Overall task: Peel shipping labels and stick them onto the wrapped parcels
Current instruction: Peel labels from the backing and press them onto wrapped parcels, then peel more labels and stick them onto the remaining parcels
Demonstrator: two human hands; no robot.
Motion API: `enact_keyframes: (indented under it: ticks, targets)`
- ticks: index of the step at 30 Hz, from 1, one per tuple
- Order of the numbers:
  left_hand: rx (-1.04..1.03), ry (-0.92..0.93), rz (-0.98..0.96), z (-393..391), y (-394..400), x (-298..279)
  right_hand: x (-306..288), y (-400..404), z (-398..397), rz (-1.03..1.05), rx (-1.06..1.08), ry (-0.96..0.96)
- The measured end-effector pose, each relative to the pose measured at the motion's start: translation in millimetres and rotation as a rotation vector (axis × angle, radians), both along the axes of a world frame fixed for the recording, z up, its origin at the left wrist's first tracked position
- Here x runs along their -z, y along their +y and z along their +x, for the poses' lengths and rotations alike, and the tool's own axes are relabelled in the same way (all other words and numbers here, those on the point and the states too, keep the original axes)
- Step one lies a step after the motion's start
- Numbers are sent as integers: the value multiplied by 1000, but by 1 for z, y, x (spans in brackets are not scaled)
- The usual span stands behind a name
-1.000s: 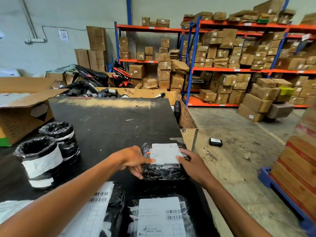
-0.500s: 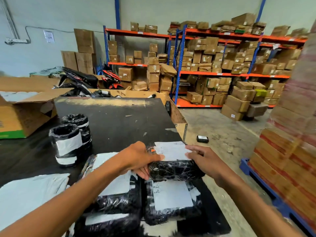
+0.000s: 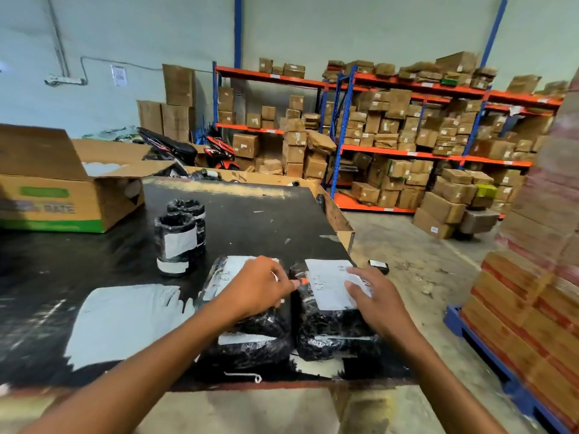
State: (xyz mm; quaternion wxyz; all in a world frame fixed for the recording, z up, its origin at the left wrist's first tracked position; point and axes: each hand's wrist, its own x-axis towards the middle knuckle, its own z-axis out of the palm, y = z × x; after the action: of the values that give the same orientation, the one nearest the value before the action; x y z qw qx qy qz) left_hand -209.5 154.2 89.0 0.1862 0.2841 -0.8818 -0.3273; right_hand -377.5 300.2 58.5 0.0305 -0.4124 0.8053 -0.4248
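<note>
Two stacks of black bubble-wrapped parcels lie side by side near the front of the black table (image 3: 250,220). The right parcel (image 3: 332,327) carries a white shipping label (image 3: 326,283) on top. My right hand (image 3: 376,299) lies flat on that label with its fingers apart. My left hand (image 3: 260,286) is curled, thumb and fingertips at the right parcel's upper left edge, and it hovers over the left parcel (image 3: 250,346). That left parcel's own white label (image 3: 227,270) is partly hidden by the hand.
Two upright black-wrapped cylinders (image 3: 177,242) with white labels stand to the left. A grey mailer bag (image 3: 125,317) lies front left, an open cardboard box (image 3: 62,195) at the far left. Stacked cartons on a blue pallet (image 3: 532,296) stand close on the right. A small black device (image 3: 379,266) lies on the floor.
Both hands carried the labelled parcel toward me and set it on the right stack. My view has pulled back, so the table's front edge shows. My right hand now rests flat on the label.
</note>
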Motion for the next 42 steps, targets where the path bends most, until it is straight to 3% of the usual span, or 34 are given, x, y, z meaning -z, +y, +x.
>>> enact_keyframes:
  ticks: [3,8,13,18,21,26,35,39,42]
  targets:
    - [-147,114,-13,49,-18,10,-18,-33,42,-148,-116,29]
    - [-487,132,-41,138,-70,36,-29,-107,130,-170,-441,-9]
    - [-773,26,-84,204,-108,70,-8,-175,198,42,-644,-59]
    - [-879,-60,-4,218,-132,105,31,-209,223,470,-694,117]
    - [-894,110,87,216,-138,114,44,-213,224,605,-673,202]
    - [-876,318,197,214,-148,118,50,-218,221,626,-627,255]
    - [-899,234,-32,223,-144,100,49,-220,220,599,-632,296]
    - [-876,451,124,219,-134,77,37,-211,218,339,-631,269]
    - [-769,627,225,215,-117,47,24,-198,220,75,-576,29]
